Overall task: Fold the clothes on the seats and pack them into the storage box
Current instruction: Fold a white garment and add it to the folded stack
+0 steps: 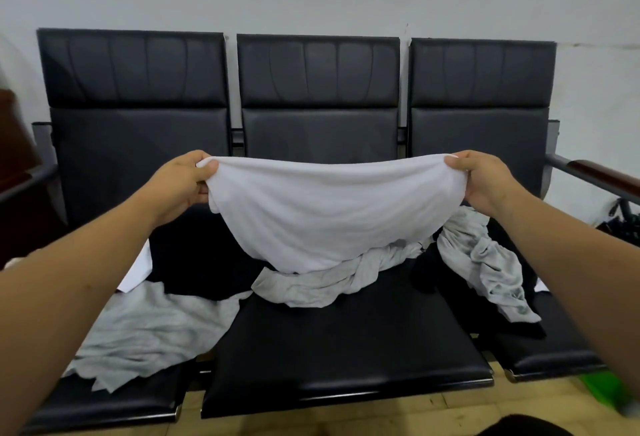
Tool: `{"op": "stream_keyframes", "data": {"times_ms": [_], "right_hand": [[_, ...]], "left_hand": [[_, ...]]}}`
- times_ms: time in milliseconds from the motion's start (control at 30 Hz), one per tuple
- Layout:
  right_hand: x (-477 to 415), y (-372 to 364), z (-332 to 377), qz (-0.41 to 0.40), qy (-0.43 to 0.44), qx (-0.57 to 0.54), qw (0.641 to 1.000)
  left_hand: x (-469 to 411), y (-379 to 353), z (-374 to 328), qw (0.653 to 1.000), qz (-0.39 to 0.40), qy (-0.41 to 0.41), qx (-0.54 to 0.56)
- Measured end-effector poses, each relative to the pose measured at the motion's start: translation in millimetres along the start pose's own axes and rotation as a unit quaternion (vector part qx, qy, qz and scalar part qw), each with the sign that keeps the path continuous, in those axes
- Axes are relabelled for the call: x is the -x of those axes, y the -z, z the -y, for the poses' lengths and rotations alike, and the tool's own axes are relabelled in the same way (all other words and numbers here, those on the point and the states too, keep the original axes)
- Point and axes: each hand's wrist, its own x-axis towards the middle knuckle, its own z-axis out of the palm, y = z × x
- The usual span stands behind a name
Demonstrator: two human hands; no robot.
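Note:
A white garment (329,207) hangs spread in the air above the middle seat (346,349) of a row of black seats. My left hand (183,182) pinches its upper left corner and my right hand (485,181) pinches its upper right corner, so the cloth sags between them. Under it a twisted grey garment (332,283) lies across the middle seat. Another grey garment (491,262) drapes over the right seat. A flat grey garment (152,335) covers the left seat, with a black garment (201,262) beside it. No storage box is in sight.
Black backrests (318,89) stand against a pale wall. A wood-topped armrest (595,172) sticks out at the right. Something green (609,390) sits on the floor at the lower right. A white sheet (138,269) shows on the left seat.

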Motion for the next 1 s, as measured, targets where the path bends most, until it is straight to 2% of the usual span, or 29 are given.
{"op": "stream_keyframes", "data": {"times_ms": [67,133,267,400,500,567,700,800,900,1000], "right_hand": [[6.3,5.8,-2.2,0.060,-0.040,-0.021,0.997],[13.3,12.9,-6.7,0.128,-0.084,-0.023,0.988],[25.6,19.2,-25.9,0.233,-0.177,0.022,0.956],[34.9,22.2,-66.8,0.300,-0.264,0.136,0.907],[38.8,23.6,-100.2,0.299,-0.316,0.140,0.889],[39.8,23.6,-116.9,0.286,-0.325,0.134,0.891],[29.3,20.0,-142.1,0.209,-0.288,0.137,0.925],[18.7,10.8,-162.2,0.121,-0.250,0.145,0.950],[9.6,2.4,-194.7,0.004,-0.196,0.154,0.968],[7.9,-3.3,-222.9,-0.085,-0.119,0.242,0.959]], "left_hand": [[5.9,4.1,1.4,0.999,0.036,0.008,0.036],[10.3,11.9,7.0,0.990,0.113,0.032,0.084],[19.7,23.6,30.4,0.947,0.269,0.130,0.115],[30.5,18.6,76.1,0.922,0.309,0.219,0.081],[41.4,11.7,110.5,0.909,0.319,0.268,0.026],[47.2,5.8,128.1,0.912,0.304,0.276,0.008],[50.3,-11.5,152.4,0.957,0.193,0.217,-0.004],[42.2,-25.0,168.3,0.982,0.082,0.168,-0.033],[28.2,-40.4,179.7,0.989,0.003,0.134,-0.066],[13.8,-53.9,181.8,0.992,-0.047,0.092,-0.079]]}}
